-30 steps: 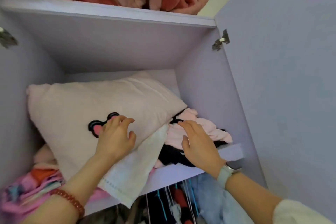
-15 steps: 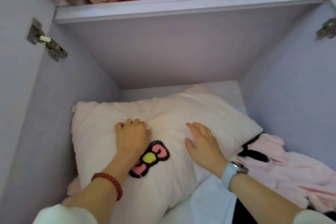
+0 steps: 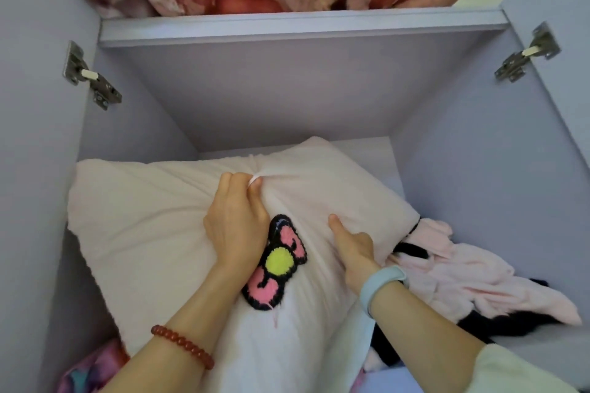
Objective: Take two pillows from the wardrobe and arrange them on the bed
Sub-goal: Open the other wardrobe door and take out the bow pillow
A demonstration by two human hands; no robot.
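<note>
The single head view looks forward and slightly down, close into a wardrobe (image 3: 287,99) compartment, both forearms entering from below.

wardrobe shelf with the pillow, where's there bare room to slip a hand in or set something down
Free: the strip of shelf behind the pillow, against the back wall, and the bare front right corner below the pink and black clothes. Crowded: the pillow fills the left and middle under the left hand and right hand, tight to the left wall; clothes cover the right.
</note>
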